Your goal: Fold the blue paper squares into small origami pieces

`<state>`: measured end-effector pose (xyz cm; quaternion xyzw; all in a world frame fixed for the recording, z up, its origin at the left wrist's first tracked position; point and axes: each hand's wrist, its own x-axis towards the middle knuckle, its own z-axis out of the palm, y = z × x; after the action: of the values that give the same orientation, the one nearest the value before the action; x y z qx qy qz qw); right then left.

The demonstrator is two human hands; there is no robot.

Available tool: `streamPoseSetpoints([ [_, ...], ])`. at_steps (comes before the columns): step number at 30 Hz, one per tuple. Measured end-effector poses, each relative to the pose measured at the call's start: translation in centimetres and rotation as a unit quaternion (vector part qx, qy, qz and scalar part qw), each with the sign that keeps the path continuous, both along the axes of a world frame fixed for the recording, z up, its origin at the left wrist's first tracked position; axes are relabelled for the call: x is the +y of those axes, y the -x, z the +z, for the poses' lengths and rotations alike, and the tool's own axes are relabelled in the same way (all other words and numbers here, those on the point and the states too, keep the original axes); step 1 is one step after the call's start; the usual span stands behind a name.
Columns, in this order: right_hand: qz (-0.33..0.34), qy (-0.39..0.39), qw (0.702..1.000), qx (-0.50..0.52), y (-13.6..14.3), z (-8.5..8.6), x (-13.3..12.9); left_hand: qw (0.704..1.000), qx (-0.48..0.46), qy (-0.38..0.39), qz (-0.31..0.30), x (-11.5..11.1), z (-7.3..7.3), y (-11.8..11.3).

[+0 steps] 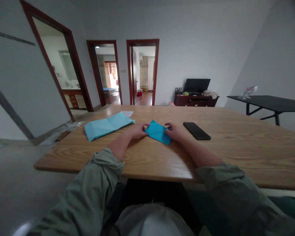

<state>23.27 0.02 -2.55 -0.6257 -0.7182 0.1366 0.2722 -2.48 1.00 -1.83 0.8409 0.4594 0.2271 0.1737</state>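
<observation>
A folded piece of bright blue paper [158, 131] is held between my two hands, over the middle of the wooden table. My left hand [137, 130] pinches its left corner between thumb and fingers. On the other side, my right hand [174, 131] grips the right edge, with the thumb on the near face. The paper has a pointed top corner and lies at a slant, its lower right corner toward me. To the left lies a larger, creased light blue sheet [108, 125], apart from my left hand.
A black phone [196, 130] lies on the wooden table [248, 147] right of my right hand. Behind the light blue sheet is a small white paper [127, 113]. Farther off stand a black table [277, 102] and a dark cabinet [196, 100] with a television [197, 85].
</observation>
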Motion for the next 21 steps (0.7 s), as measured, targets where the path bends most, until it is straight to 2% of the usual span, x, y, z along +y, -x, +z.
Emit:
streamPoseSetpoints([
  [2,0.0,-0.002,1.0,0.031,-0.1,0.3,0.1,1.0,-0.014,0.002,0.007,0.4,-0.1,0.1],
  [6,0.0,0.02,0.995,0.098,-0.3,1.4,-0.3,1.0,-0.019,0.011,-0.018,0.6,0.0,0.2],
  [9,-0.001,0.032,0.994,0.109,-0.1,2.0,-0.8,1.0,-0.015,-0.003,-0.018,0.7,0.0,0.2],
  [13,-0.01,0.023,0.995,0.1,0.1,2.2,-1.2,0.998,-0.02,-0.053,0.029,0.4,0.3,-0.2],
  [15,-0.022,0.02,0.992,0.126,0.1,2.1,-1.1,0.995,-0.033,-0.081,0.04,-0.2,0.6,-0.7],
  [21,0.005,0.041,0.964,0.263,0.2,1.7,-0.8,0.998,-0.042,-0.022,-0.039,-2.5,1.4,-3.3],
])
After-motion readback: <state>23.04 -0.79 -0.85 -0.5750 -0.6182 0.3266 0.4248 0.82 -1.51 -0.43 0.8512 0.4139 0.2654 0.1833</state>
